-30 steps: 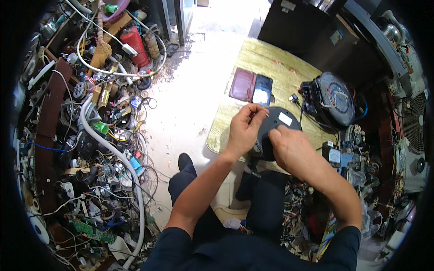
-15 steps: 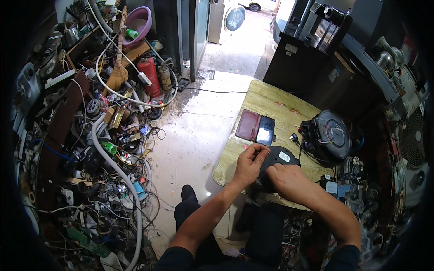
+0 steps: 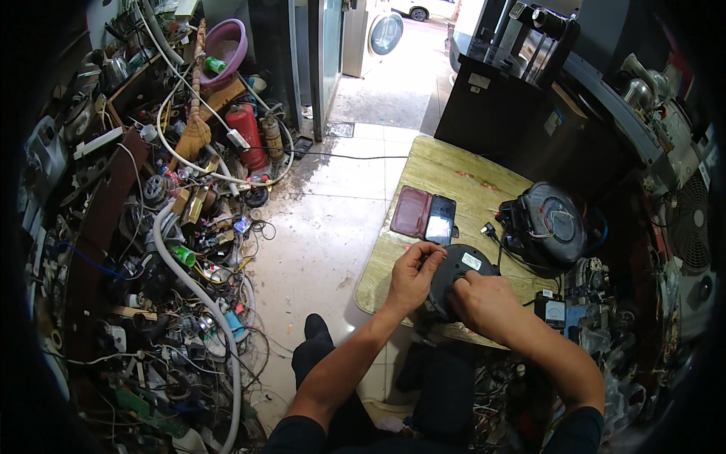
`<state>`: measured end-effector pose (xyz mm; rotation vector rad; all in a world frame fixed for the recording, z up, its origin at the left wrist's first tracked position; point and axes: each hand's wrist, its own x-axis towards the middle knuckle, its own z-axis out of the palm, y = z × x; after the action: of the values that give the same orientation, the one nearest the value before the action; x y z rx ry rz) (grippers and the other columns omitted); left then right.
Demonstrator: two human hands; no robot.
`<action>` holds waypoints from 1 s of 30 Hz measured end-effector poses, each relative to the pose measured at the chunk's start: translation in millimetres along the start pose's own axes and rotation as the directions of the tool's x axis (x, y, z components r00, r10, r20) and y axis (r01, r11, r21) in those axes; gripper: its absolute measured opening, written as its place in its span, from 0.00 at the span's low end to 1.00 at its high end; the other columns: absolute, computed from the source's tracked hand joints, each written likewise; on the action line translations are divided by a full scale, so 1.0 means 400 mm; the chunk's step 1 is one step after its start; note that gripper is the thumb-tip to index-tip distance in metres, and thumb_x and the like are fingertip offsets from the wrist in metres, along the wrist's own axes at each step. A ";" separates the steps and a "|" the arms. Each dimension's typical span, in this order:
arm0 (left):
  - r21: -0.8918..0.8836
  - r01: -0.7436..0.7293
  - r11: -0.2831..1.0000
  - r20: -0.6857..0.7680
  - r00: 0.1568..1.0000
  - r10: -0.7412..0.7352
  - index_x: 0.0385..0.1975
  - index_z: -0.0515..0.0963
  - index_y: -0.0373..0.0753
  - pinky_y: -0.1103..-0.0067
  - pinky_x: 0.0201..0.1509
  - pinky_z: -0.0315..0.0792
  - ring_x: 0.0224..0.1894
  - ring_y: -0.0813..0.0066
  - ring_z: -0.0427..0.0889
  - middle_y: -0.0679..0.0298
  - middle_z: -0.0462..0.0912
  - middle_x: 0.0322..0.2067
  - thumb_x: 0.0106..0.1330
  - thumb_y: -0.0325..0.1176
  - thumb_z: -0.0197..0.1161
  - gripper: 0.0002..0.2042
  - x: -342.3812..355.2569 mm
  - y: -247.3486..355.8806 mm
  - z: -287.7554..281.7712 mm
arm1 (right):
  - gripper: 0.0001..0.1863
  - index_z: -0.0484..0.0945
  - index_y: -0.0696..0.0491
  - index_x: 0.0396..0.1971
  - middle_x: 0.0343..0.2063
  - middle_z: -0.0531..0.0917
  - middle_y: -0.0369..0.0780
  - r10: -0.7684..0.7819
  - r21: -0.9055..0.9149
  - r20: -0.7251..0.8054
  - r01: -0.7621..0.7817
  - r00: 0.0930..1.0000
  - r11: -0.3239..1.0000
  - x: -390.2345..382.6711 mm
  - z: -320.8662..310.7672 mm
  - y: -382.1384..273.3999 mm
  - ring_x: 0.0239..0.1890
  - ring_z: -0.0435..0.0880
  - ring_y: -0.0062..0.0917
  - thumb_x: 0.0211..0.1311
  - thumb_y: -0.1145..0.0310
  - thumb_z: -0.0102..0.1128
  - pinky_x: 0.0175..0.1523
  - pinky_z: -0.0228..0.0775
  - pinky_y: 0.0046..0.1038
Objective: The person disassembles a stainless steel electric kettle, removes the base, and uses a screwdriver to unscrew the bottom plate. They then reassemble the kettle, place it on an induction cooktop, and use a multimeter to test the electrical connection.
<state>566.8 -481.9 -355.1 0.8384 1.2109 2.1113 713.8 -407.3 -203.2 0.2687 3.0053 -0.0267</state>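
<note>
A round black appliance base [image 3: 456,259] with a white label lies tilted at the near edge of the table. My left hand [image 3: 412,280] is at its left rim, thumb and forefinger pinched together; what they pinch, if anything, is too small to tell. My right hand [image 3: 490,304] rests over the base's near side with fingers curled in toward its middle; whatever lies under the fingertips is hidden. Right of the base stands a larger black appliance body [image 3: 556,223], thin coloured wires lying across its round face. A black plug [image 3: 490,229] on a cord sits between the two.
The yellowish table [image 3: 484,163] also bears a phone [image 3: 441,219] in an open dark red wallet case [image 3: 411,211]. A small meter [image 3: 555,312] is by its right corner. Heaped parts and cables [image 3: 204,303] cover the floor at left, near a red fire extinguisher [image 3: 246,136].
The right hand's fingers have shifted slightly over the base, which shows a little more of its surface. The left hand keeps its pinch at the rim. The whole view has moved slightly.
</note>
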 end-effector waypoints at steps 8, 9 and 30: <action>-0.017 0.009 1.000 0.008 1.000 -0.009 0.51 0.80 0.33 0.82 0.59 0.74 0.50 0.82 0.81 0.64 0.87 0.49 0.82 0.30 0.61 0.07 -0.001 -0.004 0.001 | 0.09 0.79 0.59 0.39 0.38 0.86 0.50 0.059 -0.104 0.113 -0.047 0.992 0.993 0.003 -0.018 -0.024 0.33 0.91 0.44 0.65 0.68 0.60 0.36 0.84 0.43; -0.014 0.012 1.000 0.007 1.000 -0.012 0.51 0.80 0.33 0.82 0.59 0.74 0.50 0.82 0.81 0.64 0.87 0.49 0.82 0.30 0.61 0.07 0.000 -0.005 0.002 | 0.09 0.79 0.59 0.39 0.38 0.86 0.50 0.056 -0.097 0.108 -0.045 0.993 0.994 0.004 -0.018 -0.023 0.33 0.91 0.44 0.65 0.68 0.60 0.36 0.84 0.44; -0.006 -0.028 1.000 -0.022 0.999 0.028 0.50 0.81 0.33 0.83 0.57 0.74 0.48 0.82 0.81 0.65 0.87 0.47 0.82 0.31 0.63 0.08 -0.003 0.010 0.009 | 0.07 0.80 0.59 0.36 0.33 0.83 0.47 -0.064 -0.140 0.030 0.068 0.997 0.988 -0.003 0.009 -0.016 0.32 0.89 0.42 0.65 0.70 0.60 0.32 0.81 0.41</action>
<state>569.7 -482.6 -350.4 0.8363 1.2094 2.1505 714.3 -414.0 -206.7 0.1528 2.9717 0.1745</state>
